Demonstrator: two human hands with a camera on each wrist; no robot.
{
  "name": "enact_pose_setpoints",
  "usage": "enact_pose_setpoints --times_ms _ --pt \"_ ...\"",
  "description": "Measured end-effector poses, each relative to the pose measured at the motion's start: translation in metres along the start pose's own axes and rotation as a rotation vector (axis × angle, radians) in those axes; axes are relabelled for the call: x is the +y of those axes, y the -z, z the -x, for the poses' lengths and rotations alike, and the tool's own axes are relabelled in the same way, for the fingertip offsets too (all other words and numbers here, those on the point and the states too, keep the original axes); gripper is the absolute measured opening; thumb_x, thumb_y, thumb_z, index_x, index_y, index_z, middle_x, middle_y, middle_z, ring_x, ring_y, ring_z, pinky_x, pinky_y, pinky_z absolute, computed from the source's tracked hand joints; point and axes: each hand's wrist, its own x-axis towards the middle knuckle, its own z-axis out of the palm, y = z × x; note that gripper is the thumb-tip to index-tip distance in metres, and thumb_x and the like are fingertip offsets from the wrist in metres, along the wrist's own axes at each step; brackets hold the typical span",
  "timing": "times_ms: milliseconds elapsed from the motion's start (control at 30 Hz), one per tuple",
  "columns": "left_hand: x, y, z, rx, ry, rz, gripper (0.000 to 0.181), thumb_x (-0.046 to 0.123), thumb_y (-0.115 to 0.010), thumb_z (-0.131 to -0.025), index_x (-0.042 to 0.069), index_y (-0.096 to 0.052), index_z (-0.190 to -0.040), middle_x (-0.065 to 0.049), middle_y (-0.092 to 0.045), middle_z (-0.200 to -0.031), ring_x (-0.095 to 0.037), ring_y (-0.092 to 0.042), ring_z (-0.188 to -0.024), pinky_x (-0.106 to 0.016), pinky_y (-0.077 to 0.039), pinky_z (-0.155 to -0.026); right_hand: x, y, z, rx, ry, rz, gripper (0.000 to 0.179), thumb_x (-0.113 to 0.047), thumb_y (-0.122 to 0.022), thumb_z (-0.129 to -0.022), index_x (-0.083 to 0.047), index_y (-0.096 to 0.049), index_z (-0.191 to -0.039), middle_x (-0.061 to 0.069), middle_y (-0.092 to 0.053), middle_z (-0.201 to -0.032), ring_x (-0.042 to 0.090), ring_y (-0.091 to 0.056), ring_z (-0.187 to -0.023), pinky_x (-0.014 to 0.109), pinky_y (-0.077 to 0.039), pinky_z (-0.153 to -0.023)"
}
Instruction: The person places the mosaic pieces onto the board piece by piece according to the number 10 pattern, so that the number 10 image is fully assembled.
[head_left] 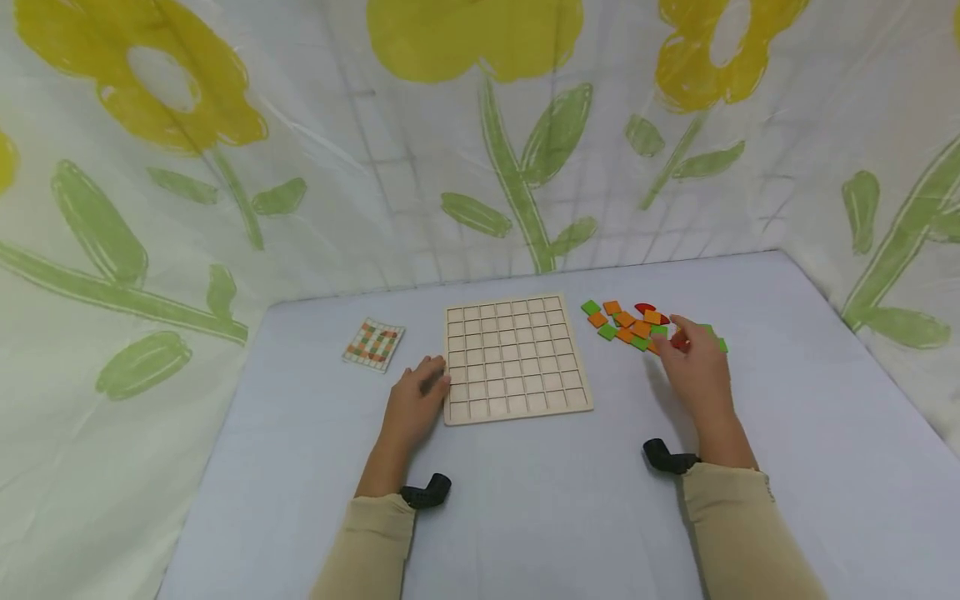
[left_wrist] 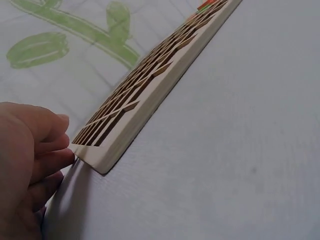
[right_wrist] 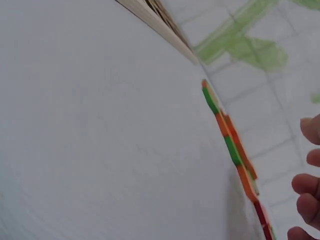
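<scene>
A light wooden board point(head_left: 517, 358) with a grid of square recesses lies in the middle of the table. My left hand point(head_left: 415, 400) rests at its left edge, fingertips against or right beside the rim; the left wrist view has the fingers point(left_wrist: 47, 162) loosely bent at the board's corner. Right of the board, orange and green square tiles point(head_left: 625, 319) lie in a loose pile with a few red pieces point(head_left: 644, 308). My right hand point(head_left: 699, 371) hovers over the pile's right part, hiding some pieces. In the right wrist view its fingers point(right_wrist: 305, 185) are apart, with nothing seen between them.
A small card point(head_left: 374, 344) with a green and orange grid pattern lies left of the board. A white cloth point(head_left: 525, 517) covers the table. Behind it hangs a curtain point(head_left: 315, 250) printed with yellow flowers. Each wrist carries a black camera band.
</scene>
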Motion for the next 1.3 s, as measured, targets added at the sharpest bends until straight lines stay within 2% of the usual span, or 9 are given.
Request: enact_pose_setpoints --times_ms 133,267,400,767,1000,1167,1300 --pt "-0.004 -0.001 -0.001 -0.001 -0.029 -0.011 0.035 0.027 -0.061 -0.098 0.010 -0.065 -0.128 -0.003 -0.056 -0.144 -0.021 -0.039 -0.144 -0.041 -0.014 -0.126 0.016 0.011 -0.003 0.010 -0.096 0.010 0.054 -0.041 -0.051 -0.100 -0.005 -0.052 -0.141 0.017 -0.055 -0.104 0.029 -0.047 -0.092 0.032 -0.041 -0.068" --pt "-0.004 -0.002 -0.001 -0.002 -0.053 -0.023 0.033 0.022 -0.063 -0.097 0.007 -0.067 -0.126 -0.003 -0.055 -0.144 -0.021 -0.038 -0.144 -0.042 -0.014 -0.126 0.025 0.012 -0.004 -0.079 -0.135 0.022 0.052 -0.044 -0.051 -0.100 -0.007 -0.056 -0.137 0.013 -0.054 -0.099 0.026 -0.046 -0.088 0.030 -0.039 -0.064" --pt "-0.004 -0.002 -0.001 0.001 -0.061 -0.037 0.032 0.020 -0.063 -0.096 0.006 -0.067 -0.126 -0.003 -0.056 -0.144 -0.020 -0.039 -0.144 -0.043 -0.015 -0.126 0.029 0.008 -0.004 -0.141 -0.135 0.035 0.050 -0.043 -0.052 -0.099 -0.009 -0.058 -0.135 0.012 -0.054 -0.096 0.025 -0.046 -0.086 0.030 -0.039 -0.062" --pt "-0.002 -0.003 0.000 0.011 -0.049 -0.036 0.032 0.019 -0.064 -0.096 0.007 -0.067 -0.124 -0.003 -0.057 -0.142 -0.021 -0.039 -0.143 -0.043 -0.015 -0.126 0.030 0.001 -0.006 -0.148 -0.064 0.116 0.049 -0.038 -0.061 -0.096 -0.006 -0.059 -0.134 0.010 -0.054 -0.087 0.024 -0.047 -0.077 0.030 -0.036 -0.060" --pt "-0.002 -0.001 -0.001 0.012 -0.050 -0.034 0.031 0.019 -0.064 -0.096 0.007 -0.068 -0.124 -0.003 -0.057 -0.143 -0.020 -0.039 -0.143 -0.042 -0.015 -0.126 0.026 0.001 -0.005 -0.141 -0.014 0.149 0.040 -0.030 -0.064 -0.095 -0.006 -0.064 -0.127 0.010 -0.052 -0.085 0.025 -0.046 -0.074 0.031 -0.031 -0.059" --pt "-0.002 -0.004 0.000 0.014 -0.030 -0.020 0.030 0.019 -0.065 -0.095 0.008 -0.068 -0.123 -0.001 -0.057 -0.142 -0.020 -0.040 -0.143 -0.041 -0.016 -0.126 0.027 0.003 -0.003 -0.164 -0.014 0.155 0.041 -0.032 -0.064 -0.095 -0.005 -0.063 -0.125 0.009 -0.051 -0.084 0.025 -0.046 -0.075 0.031 -0.031 -0.060" --pt "-0.002 -0.005 0.001 0.024 -0.038 -0.021 0.030 0.017 -0.065 -0.094 0.007 -0.069 -0.122 -0.002 -0.058 -0.141 -0.020 -0.041 -0.143 -0.041 -0.016 -0.126 0.025 0.007 0.000 -0.211 -0.035 0.140 0.041 -0.032 -0.061 -0.097 -0.003 -0.061 -0.127 0.009 -0.050 -0.082 0.024 -0.046 -0.075 0.030 -0.034 -0.058"
